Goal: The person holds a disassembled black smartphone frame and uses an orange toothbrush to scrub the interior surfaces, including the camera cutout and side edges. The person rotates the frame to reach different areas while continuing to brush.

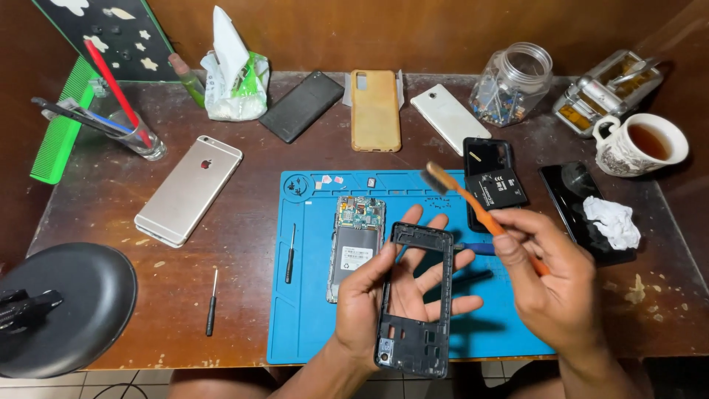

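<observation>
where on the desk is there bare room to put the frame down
Bare wood lies between the silver phone and blue mat, beside the small screwdriver. The mat's lower left is free. The right side is crowded with the cup, tissue and black phone.

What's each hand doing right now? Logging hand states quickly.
Left hand: holding the black phone frame.
Right hand: closed on the orange brush.

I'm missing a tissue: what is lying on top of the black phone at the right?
A crumpled white tissue lies on the black phone, covering its lower right part; the glass beneath cannot be seen.
</observation>
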